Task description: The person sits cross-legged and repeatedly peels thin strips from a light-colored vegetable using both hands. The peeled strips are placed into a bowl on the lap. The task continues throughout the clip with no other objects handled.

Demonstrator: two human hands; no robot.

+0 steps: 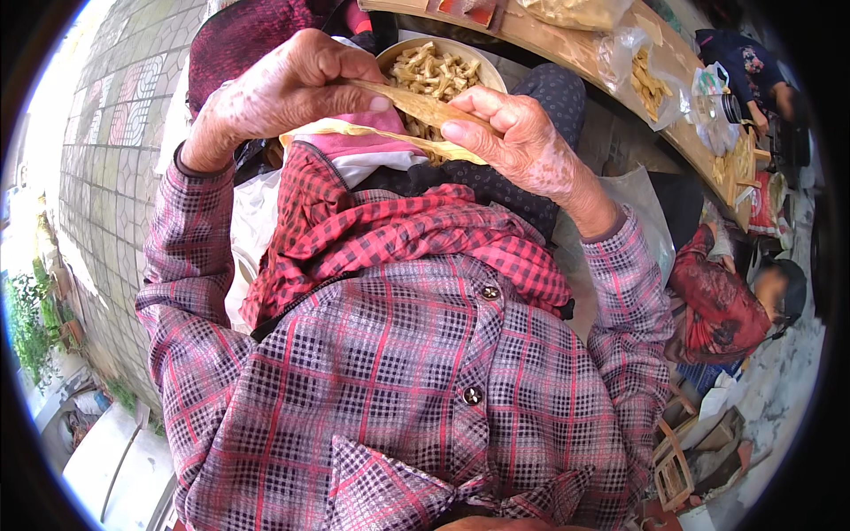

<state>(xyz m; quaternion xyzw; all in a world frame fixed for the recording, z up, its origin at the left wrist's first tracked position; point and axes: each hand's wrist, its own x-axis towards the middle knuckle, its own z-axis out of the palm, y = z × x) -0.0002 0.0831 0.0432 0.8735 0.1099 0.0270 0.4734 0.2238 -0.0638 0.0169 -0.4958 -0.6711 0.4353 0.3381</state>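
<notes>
Between my two hands a flat yellow-brown dried strip (422, 106) is stretched out. My left hand (292, 89) pinches its left end between thumb and fingers. My right hand (524, 143) grips the other end, thumb on the near side. A second, paler strip (372, 131) runs below it across a pink cloth (332, 147), its right end passing by my right hand; whether that hand holds it too is unclear. Just beyond the strip is a round bowl (495, 74) filled with many short knotted pieces (435, 70), partly hidden by the strip and my hands.
A long wooden table (690, 139) curves along the far right, bearing plastic bags of yellow pieces (647, 83) and a clear jar (717, 109). One person in red (714, 302) sits at the right; another person (744, 66) is farther off. Paving (116, 199) lies at left.
</notes>
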